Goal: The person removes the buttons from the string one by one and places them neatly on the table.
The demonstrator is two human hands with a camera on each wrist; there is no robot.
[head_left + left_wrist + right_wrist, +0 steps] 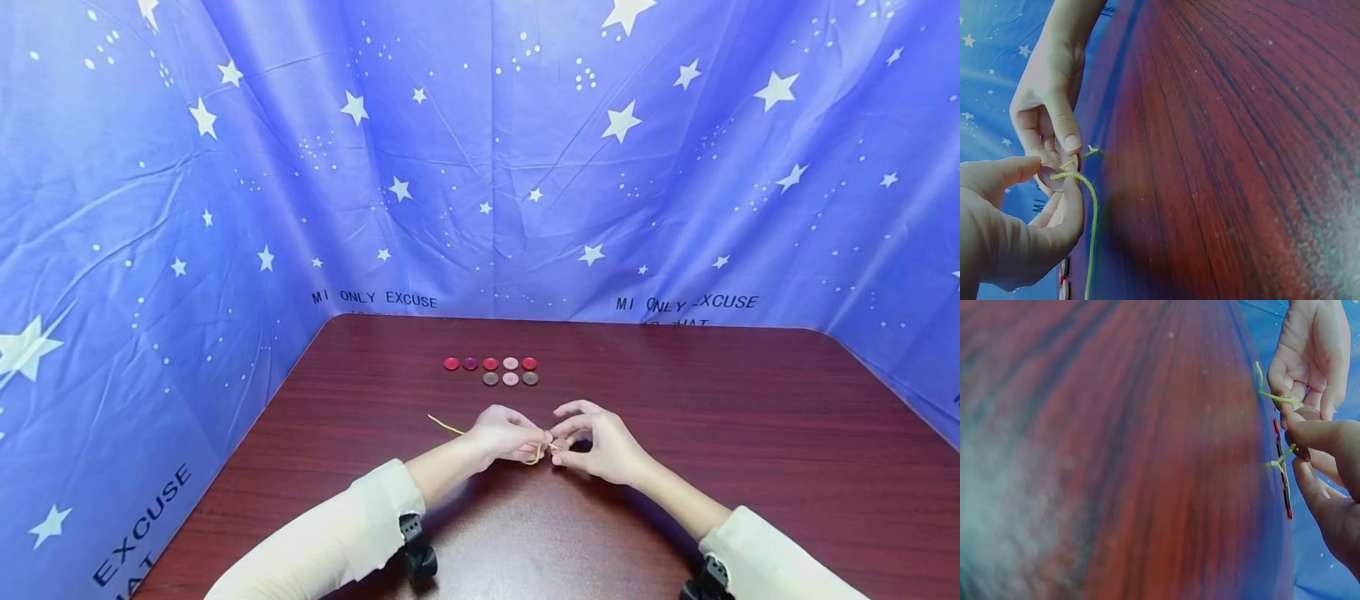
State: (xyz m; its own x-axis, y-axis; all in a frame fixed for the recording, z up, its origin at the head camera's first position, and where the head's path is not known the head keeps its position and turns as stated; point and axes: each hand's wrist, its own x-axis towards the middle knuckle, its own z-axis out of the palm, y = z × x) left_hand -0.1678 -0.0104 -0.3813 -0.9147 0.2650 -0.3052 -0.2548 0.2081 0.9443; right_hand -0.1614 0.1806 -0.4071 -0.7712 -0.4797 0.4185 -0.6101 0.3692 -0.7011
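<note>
Both hands meet low over the table's middle. Between thumb and fingers, my left hand (506,435) pinches a round button (1052,178) with a yellow cord (1094,212) running through it. A second button, brown (561,446), is pinched by my right hand (609,446) right beside the first one. In the right wrist view this brown button (1301,452) has a short length of cord (1280,464) coming out of its face. The cord's longer tail (444,423) sticks out to the left behind the left hand. Fingers partly hide both buttons.
Beyond the hands, two rows of loose buttons lie flat on the dark red wooden table (337,400): a back row with red (451,364), purple (470,364) and pink ones, and a front row with brown (491,379) and pink ones. A blue star-printed curtain (495,167) surrounds the table.
</note>
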